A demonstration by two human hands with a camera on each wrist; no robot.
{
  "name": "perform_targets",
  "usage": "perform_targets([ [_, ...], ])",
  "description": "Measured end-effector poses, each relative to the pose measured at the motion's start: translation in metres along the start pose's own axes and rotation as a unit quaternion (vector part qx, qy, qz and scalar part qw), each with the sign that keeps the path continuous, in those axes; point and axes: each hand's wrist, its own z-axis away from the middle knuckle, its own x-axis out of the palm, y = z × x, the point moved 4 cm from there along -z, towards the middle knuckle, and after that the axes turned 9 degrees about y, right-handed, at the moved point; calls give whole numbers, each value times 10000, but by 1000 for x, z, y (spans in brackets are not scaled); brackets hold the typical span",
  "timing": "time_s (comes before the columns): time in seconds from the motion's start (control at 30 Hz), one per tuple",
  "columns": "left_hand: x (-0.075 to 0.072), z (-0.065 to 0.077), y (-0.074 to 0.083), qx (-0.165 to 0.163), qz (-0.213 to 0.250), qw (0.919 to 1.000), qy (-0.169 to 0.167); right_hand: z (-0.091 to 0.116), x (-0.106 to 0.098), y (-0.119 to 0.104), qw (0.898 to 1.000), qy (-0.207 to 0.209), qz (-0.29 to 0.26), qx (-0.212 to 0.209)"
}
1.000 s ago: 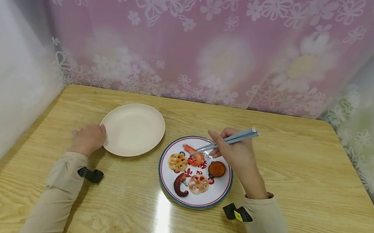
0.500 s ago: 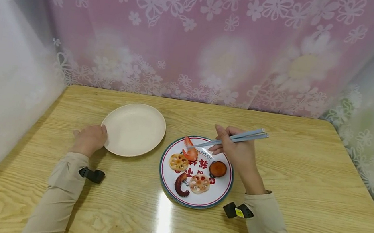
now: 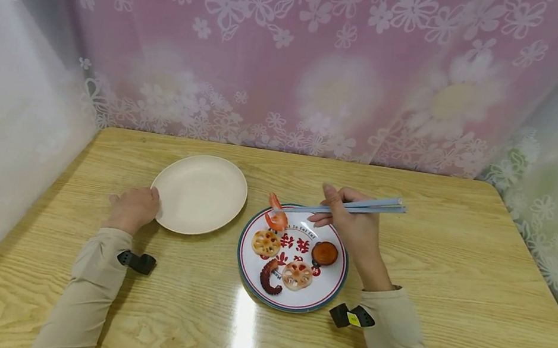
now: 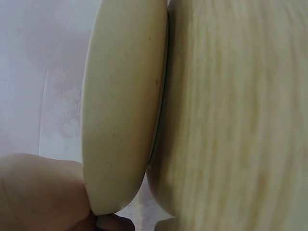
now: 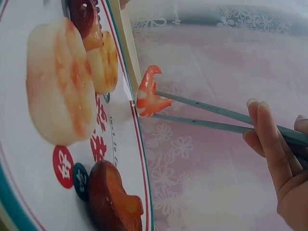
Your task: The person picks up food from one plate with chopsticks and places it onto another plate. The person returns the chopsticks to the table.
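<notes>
My left hand (image 3: 134, 208) pinches the near-left rim of a cream plate (image 3: 200, 193); in the left wrist view the thumb (image 4: 38, 192) lies against that rim. Grey-blue chopsticks (image 3: 360, 207) are held in my right hand (image 3: 354, 227). Between their tips sits an orange-red shrimp (image 5: 148, 94), lifted over the far-left edge of the patterned plate (image 3: 329, 287). On that plate lie two lotus root slices, one (image 3: 265, 243) at the left and one (image 3: 297, 275) nearer me, a dark curled octopus tentacle (image 3: 270, 278) and a round brown piece (image 3: 324, 253).
Everything stands on a wooden table (image 3: 432, 269), with the cream plate left of the patterned one. A pink floral curtain (image 3: 284, 66) hangs behind the table's far edge. Pale sheets flank it on both sides.
The shrimp has risen off the patterned plate and moved left and away from me in the chopsticks, turning more upright. My left hand and the cream plate have hardly moved.
</notes>
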Motion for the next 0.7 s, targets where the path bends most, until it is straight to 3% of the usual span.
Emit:
perform_targets([
  [0.33, -1, 0, 0, -6, 5, 10000, 39, 8, 30, -7, 9988, 117, -394, -247],
  [0.7, -2, 3, 3, -24, 47, 10000, -10, 21, 68, -4, 9960, 376, -801, -152],
])
